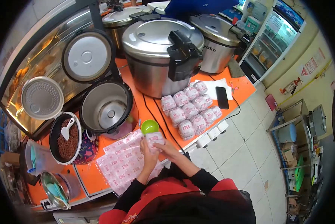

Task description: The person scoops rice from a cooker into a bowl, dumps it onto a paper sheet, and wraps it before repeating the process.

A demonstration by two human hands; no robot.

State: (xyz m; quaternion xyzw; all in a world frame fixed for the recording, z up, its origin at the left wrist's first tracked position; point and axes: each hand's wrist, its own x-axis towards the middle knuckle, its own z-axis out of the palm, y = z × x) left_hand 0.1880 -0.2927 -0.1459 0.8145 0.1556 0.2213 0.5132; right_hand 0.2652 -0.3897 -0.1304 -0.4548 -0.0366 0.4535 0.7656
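Note:
A paper-wrapped bundle, white with pink print, is between my two hands at the table's front edge. My left hand closes on its left side, and my right hand grips it from the right and below. Just behind it is a bright green bowl. Printed wrapping sheets lie flat to the left, partly under my left forearm. To the right, several similar wrapped bundles stand grouped in rows. What the wrapping contains is hidden.
Large steel rice cookers stand behind. An open cooker pot and a pot of reddish-brown grains with a white scoop sit left. A black phone lies right on the orange table. Dark cords cross the tabletop.

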